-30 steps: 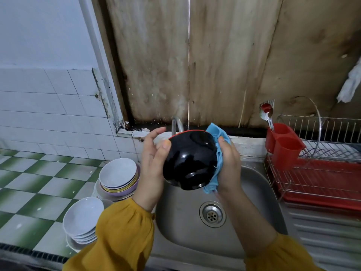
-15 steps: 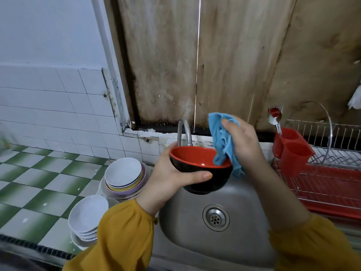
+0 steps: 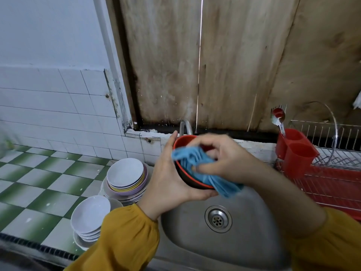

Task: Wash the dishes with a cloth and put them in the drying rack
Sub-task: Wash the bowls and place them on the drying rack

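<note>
Half a second on, now scrubbing inside the bowl [image 3: 186,179] over the sink [image 3: 254,222], gripping cloth [image 3: 187,157] with right hand [image 3: 228,159], cupping from nine o'clock with left hand [image 3: 168,178]; rack [image 3: 332,184] at three o'clock probably next.

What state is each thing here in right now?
bowl: tilted, held over the sink.
cloth: bunched inside the bowl.
left hand: grips the bowl.
right hand: grips the cloth.
plates: stacked left of the sink.
white bowls: stacked, nested.
spoons: upright in the holder.
drain: unplugged.
</note>
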`<state>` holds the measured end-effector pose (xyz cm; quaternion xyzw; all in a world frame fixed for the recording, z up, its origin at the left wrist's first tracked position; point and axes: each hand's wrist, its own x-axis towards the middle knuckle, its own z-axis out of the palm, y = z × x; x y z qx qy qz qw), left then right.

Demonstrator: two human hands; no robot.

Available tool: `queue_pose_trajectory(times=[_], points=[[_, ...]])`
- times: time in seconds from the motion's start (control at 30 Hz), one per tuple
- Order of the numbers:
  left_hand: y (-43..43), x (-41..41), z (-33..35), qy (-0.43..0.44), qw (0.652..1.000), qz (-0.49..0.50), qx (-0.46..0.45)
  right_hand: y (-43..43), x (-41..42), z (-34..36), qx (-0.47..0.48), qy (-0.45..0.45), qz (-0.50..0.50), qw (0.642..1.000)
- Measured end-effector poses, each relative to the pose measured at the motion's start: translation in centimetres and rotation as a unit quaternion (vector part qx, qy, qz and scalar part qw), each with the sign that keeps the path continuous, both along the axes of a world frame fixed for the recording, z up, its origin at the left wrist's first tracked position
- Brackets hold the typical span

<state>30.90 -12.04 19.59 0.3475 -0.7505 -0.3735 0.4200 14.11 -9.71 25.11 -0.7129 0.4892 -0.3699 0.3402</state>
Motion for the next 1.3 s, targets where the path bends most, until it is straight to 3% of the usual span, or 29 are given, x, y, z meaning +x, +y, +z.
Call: queue_pose_trajectory(times=[0.07,0.13,0.23,0.33,0.4,0.47,0.5,0.57,0.63,0.73,0.8,0.9,0.93,1.0,1.07,1.1,1.17,1.27,1.3], points=[[0.3,-0.5,0.2,0.003,1.000,-0.005,-0.026,-0.7,0.2,-0.5,-0.155,-0.004,-0.196,0.968],[0.3,-1.1,0.6,-0.008,0.999,-0.015,-0.048,-0.8,1.1,-0.9,-0.198,-0.031,-0.273,0.941],[-0.7,-0.9,0.8,-0.005,0.998,-0.024,-0.062,-0.2,2.2,-1.0,-0.118,-0.080,-0.130,0.981],[-1.5,0.2,0.9,-0.003,0.998,-0.018,-0.064,0.4,1.3,-0.1,-0.055,-0.013,0.038,0.998],[-1.3,0.4,0.9,0.007,0.998,-0.019,-0.060,0.0,0.5,0.4,-0.131,0.045,-0.010,0.990],[-1.1,-0.3,0.8,0.026,0.997,-0.021,-0.067,-0.7,0.6,0.1,-0.280,0.059,-0.149,0.947],[-1.1,-0.7,0.7,0.025,0.997,-0.021,-0.075,-1.1,1.1,-0.3,-0.311,0.045,-0.193,0.930],[-1.4,-0.8,0.6,0.033,0.996,-0.024,-0.077,-1.4,2.2,-0.6,-0.257,0.001,-0.172,0.951],[-2.0,0.0,0.3,0.039,0.997,-0.020,-0.065,-1.1,2.3,0.0,-0.149,-0.007,-0.014,0.989],[-2.4,1.1,0.1,-0.001,0.996,-0.041,-0.077,-0.8,0.2,1.6,-0.045,0.130,0.136,0.981],[-2.0,0.8,-0.2,0.002,0.997,-0.041,-0.072,-1.6,-0.9,1.6,-0.133,0.222,0.048,0.965],[-1.5,-0.1,-0.5,0.004,0.996,-0.035,-0.082,-2.3,-0.3,0.3,-0.237,0.119,-0.160,0.951],[-1.5,-0.3,-0.6,-0.001,0.996,-0.041,-0.085,-2.2,0.3,-0.2,-0.247,0.094,-0.163,0.950],[-1.6,-0.3,-0.5,-0.031,0.993,-0.049,-0.104,-1.8,0.8,-1.2,-0.237,0.169,-0.020,0.957],[-1.9,-0.1,-0.7,-0.063,0.989,-0.048,-0.123,-0.9,0.4,-0.8,-0.114,0.278,0.135,0.944],[-2.1,0.0,-0.8,-0.065,0.989,-0.050,-0.121,-1.0,-0.4,-0.3,-0.065,0.317,0.165,0.932],[-2.1,-0.1,-1.3,-0.053,0.991,-0.049,-0.110,-1.6,-2.0,0.1,-0.071,0.310,0.120,0.940],[-1.4,-1.1,-1.5,-0.039,0.991,-0.032,-0.120,-2.2,-2.4,-0.6,-0.222,0.210,-0.069,0.950],[-1.3,-1.5,-1.5,-0.038,0.991,-0.030,-0.125,-2.0,-2.0,-1.2,-0.241,0.175,-0.086,0.951]])
